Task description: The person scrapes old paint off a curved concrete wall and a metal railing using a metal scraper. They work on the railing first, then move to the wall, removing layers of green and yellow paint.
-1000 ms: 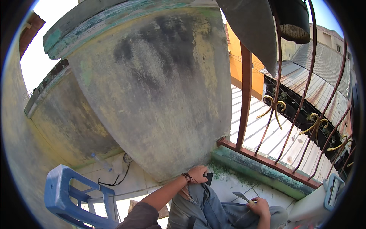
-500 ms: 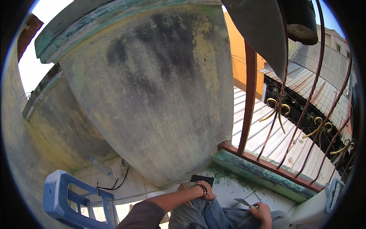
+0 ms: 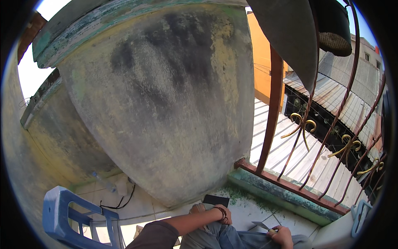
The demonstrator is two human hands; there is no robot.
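Note:
My left hand [image 3: 225, 216], with dark beaded bracelets at its wrist, lies draped over my raised knee in grey-blue trousers [image 3: 207, 238]. It looks empty, though its fingers are small and partly out of sight. Low on the right, my right hand [image 3: 282, 236] is closed round the pale handle of a putty knife [image 3: 261, 225]. The metal blade points left and away from me, above my other leg and apart from the tiled floor. Just beyond my left hand lies a flat black rectangular object [image 3: 216, 201].
A stained, peeling wall [image 3: 166, 124] rises ahead. A blue plastic stool [image 3: 62, 216] stands left, near a clear bottle [image 3: 103, 181] and black cable [image 3: 118, 206]. Green flakes [image 3: 244, 201] litter tiles beside the ledge [image 3: 282, 193], below metal railings [image 3: 271, 112]. A pale container [image 3: 338, 232] stands right.
The whole view has shifted slightly. My right hand and the putty knife have moved a little left, and the blade appears turned. My left hand stays on the knee.

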